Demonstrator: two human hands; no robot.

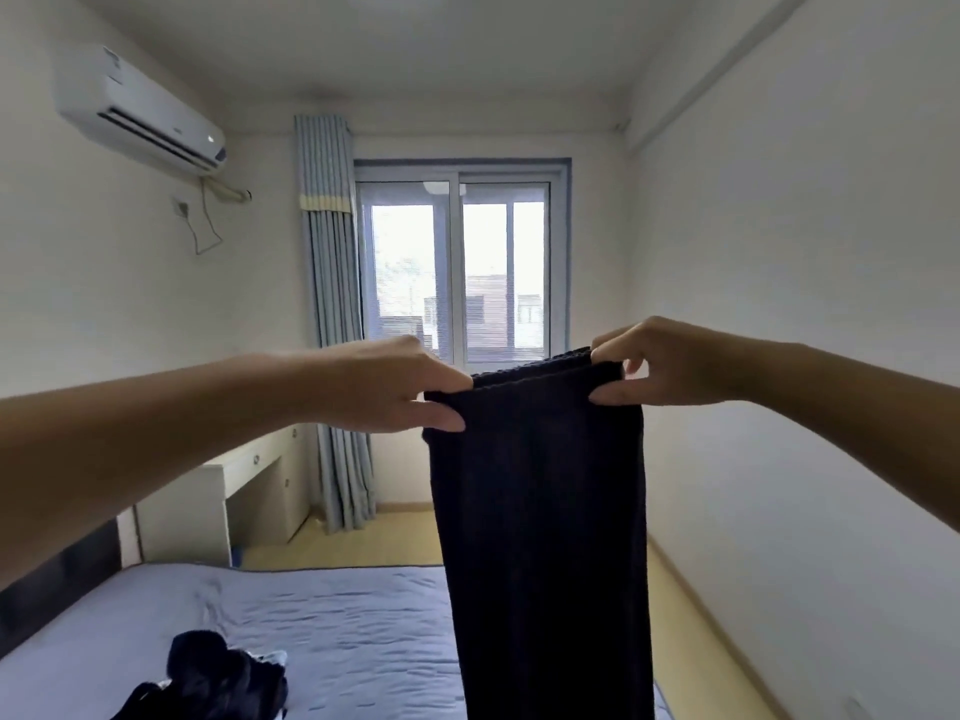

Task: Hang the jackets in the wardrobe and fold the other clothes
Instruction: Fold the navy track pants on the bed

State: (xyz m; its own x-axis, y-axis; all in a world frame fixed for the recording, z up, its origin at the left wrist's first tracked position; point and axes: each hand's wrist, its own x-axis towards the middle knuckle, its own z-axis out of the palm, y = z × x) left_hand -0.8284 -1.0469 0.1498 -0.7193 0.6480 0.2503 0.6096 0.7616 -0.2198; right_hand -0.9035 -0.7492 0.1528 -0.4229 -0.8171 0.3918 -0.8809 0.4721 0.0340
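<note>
The left hand (384, 387) and the right hand (670, 363) are both held up in the air in front of the person, with bare arms stretched out. Each hand pinches one end of the top band (535, 379) of the dark pants (545, 537). The left hand has its thumb under the band and its fingers on top, at the left corner. The right hand grips the right corner with curled fingers. The band is pulled flat between the two hands. The dark pants hang straight down from the hands, long and narrow, and the bottom runs out of the picture. They hang over the right side of the bed (337, 641). The bed has a light blue sheet with small wrinkles. On the bed, down at the left, lies a small pile of dark clothes (218, 678) with a bit of white in it. A dark headboard (57, 579) stands at the left edge of the bed. Past the bed is a yellow floor (374, 537) and a white desk (244, 459) with drawers against the left wall. A blue curtain (335, 324) hangs beside the window (457, 272), pulled to the left side. High on the left wall is a white air conditioner (140, 111).
</note>
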